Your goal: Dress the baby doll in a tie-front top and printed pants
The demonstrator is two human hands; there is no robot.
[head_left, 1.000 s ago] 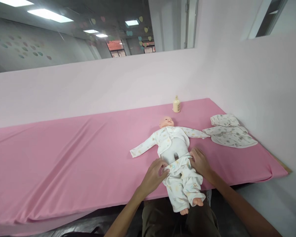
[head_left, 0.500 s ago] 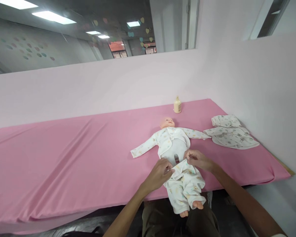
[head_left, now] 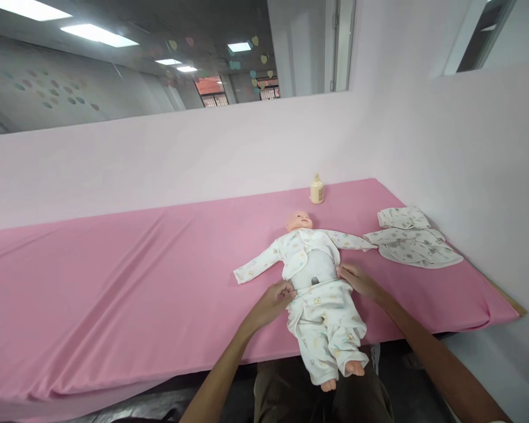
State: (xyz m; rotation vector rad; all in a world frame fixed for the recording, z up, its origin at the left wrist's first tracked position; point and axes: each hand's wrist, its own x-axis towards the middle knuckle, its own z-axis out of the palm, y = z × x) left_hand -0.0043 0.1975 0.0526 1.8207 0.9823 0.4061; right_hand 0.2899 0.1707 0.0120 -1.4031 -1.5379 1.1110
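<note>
A baby doll (head_left: 300, 221) lies on its back, with its feet past the table's near edge. It wears an open printed jacket (head_left: 293, 247) with both sleeves spread, and matching printed pants (head_left: 324, 317) with the waistband at its lower belly. My left hand (head_left: 277, 295) pinches the waistband on the left side. At the right hip, my right hand (head_left: 356, 278) is closed on the other side of the waistband. A small dark opening shows in the white belly just above the waistband.
The pink sheet (head_left: 136, 294) covers the long table. A pump bottle (head_left: 317, 190) stands behind the doll's head. Folded printed baby clothes (head_left: 417, 238) lie at the right, close to the white wall (head_left: 480, 176). A window (head_left: 136, 64) runs along the back.
Both hands have drawn the pants' waistband up toward the doll's belly and moved farther apart. The dark opening is now mostly covered.
</note>
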